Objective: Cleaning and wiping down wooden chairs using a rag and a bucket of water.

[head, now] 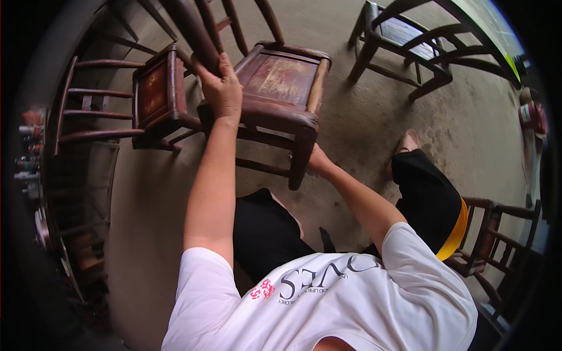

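A worn red-brown wooden chair (pixel 281 79) is in front of me, its paint rubbed pale on the seat panel. My left hand (pixel 223 90) is wrapped around a thick post of its backrest (pixel 193 33). Low on the near side, my right hand (pixel 319 159) closes around a front leg (pixel 303 153), which hides most of the fingers. A little pale material, perhaps a cloth, shows beside that hand; it is too small to name for certain.
Another wooden chair (pixel 151 92) lies tipped at the left. A third chair (pixel 404 41) stands at the upper right on the concrete floor (pixel 360 114). Behind my right knee is more wooden seating (pixel 487 237), by a yellow edge (pixel 454 232). Blurred shelving with small items lines the left rim.
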### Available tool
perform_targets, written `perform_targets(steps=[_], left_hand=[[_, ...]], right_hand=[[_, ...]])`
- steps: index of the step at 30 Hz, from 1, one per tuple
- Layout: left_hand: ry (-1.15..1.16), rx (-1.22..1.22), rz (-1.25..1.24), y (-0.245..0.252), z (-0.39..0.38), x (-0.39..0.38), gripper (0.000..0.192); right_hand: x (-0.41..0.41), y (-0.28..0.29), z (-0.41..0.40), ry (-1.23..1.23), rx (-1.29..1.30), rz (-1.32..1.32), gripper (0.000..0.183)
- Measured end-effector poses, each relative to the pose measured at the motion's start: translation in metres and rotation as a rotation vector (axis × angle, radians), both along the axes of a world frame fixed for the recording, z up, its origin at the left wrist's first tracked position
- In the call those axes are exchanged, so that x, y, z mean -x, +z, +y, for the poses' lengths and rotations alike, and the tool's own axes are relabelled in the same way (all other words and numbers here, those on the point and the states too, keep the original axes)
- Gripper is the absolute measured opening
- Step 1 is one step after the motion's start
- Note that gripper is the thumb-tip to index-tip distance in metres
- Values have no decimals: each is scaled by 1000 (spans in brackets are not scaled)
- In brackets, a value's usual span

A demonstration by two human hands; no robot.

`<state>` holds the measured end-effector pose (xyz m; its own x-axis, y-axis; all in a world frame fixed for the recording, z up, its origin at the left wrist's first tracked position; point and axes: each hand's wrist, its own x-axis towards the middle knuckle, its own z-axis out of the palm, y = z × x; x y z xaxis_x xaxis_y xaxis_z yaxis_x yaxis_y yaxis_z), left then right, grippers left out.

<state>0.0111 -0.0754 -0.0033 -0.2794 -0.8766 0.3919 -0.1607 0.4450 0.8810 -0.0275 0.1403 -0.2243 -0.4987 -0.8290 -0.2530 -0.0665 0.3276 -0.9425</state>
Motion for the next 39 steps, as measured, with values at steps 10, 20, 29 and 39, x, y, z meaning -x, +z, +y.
perform_targets(steps=[10, 20, 29, 39], left_hand=[[0, -127, -63, 20, 8, 22, 38], [-51, -108, -55, 17, 16, 25, 35], [-27, -143, -90, 25, 4, 33, 31], [-15, -149, -107, 28, -4, 44, 34]], right_hand=[[8, 13, -15, 31, -276, 289, 27], [108, -77, -74, -298, -482, 278, 22], [79, -20, -48, 260, -370, 471, 33], [31, 36, -17, 333, -200, 117, 32]])
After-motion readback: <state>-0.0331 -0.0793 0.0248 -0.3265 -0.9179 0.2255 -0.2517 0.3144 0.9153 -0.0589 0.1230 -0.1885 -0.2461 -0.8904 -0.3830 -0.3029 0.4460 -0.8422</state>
